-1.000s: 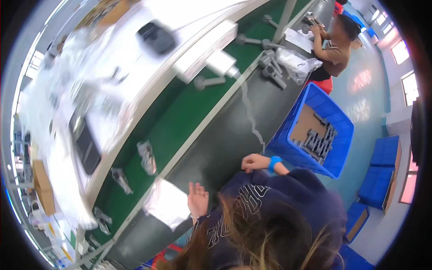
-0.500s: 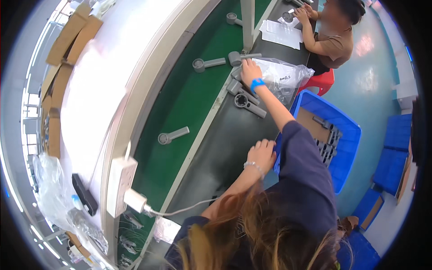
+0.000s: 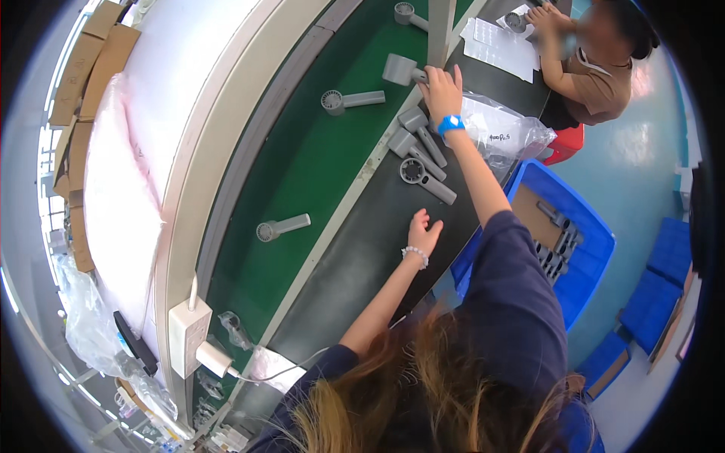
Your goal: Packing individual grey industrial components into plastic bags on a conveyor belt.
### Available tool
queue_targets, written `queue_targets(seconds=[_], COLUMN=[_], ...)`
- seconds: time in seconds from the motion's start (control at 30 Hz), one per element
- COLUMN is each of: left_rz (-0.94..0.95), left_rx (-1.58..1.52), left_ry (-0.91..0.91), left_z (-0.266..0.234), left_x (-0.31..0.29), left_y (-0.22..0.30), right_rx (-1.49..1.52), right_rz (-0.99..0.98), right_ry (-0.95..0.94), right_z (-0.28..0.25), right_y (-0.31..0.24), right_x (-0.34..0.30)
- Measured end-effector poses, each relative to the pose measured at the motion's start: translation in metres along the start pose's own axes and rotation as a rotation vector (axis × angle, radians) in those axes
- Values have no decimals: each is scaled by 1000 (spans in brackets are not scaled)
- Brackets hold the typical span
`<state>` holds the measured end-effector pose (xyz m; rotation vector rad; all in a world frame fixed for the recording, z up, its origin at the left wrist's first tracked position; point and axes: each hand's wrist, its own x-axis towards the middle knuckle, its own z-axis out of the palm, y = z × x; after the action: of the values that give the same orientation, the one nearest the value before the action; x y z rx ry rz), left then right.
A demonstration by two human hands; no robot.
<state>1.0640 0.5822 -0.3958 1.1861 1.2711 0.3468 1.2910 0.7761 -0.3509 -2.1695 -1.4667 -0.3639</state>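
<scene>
My right hand (image 3: pixel 444 97), with a blue band at its wrist, has its fingers closed on the handle of a grey handheld fan (image 3: pixel 400 69). That fan's head reaches out over the green belt. Just nearer on the dark ledge (image 3: pixel 355 226), three more lie side by side: one handheld fan (image 3: pixel 414 119), another fan (image 3: pixel 403 142) and a fan with a round open head (image 3: pixel 413 171). My left hand (image 3: pixel 425 232), with a beaded bracelet, hovers above the ledge near the round-headed one. It is empty, its fingers apart.
More fans lie on the green belt (image 3: pixel 302 162), including a fan (image 3: pixel 332 101). A clear plastic bag (image 3: pixel 502 132) rests right of my right hand. A blue bin (image 3: pixel 593 283) holds several grey parts. A co-worker (image 3: pixel 604 75) sits beyond. A post (image 3: pixel 440 34) stands by the belt.
My right hand has moved the fan away toward the belt. My left hand has come off the bin's edge, over the ledge, and its fingers have spread.
</scene>
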Motion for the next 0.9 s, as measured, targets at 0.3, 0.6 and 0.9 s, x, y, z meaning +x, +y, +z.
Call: queue_targets(seconds=[0.3,0.6,0.9], left_rz=[-372,-295,-476], left_rx=[-600,-1100,-777], left_ry=[-62,-41,-150], left_z=[5,-7,-9], left_x=[55,87,80], left_y=[61,47,63], right_rx=[503,403,392], right_rz=[240,388,464], right_ry=[-240,-534,-420], right_z=[-36,-27,-23], right_y=[-25,-36,-42], right_x=[-114,-110,-145])
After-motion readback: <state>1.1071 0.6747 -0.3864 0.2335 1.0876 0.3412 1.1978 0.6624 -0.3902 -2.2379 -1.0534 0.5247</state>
